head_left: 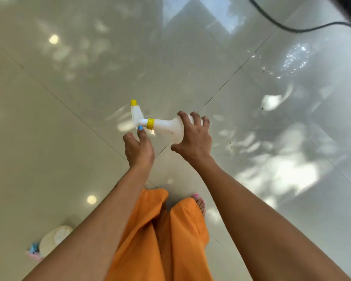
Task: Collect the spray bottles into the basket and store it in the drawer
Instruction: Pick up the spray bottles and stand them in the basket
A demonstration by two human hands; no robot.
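Left hand (138,149) loosely apart, fingertip just beside yellow collar (150,123) of white spray bottle (166,126) carried sideways above tiled floor (49,122), right hand (194,136) clamped round body; judged light, stiff, slick plastic, best gripped at body or neck, not trigger head; basket not visible.

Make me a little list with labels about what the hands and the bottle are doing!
held thing: white plastic spray bottle with yellow nozzle tip and yellow collar, lying sideways in the air
right hand: grips the bottle's body
left hand: fingertip touching near the spray head
below: glossy pale tiled floor
basket: not in view
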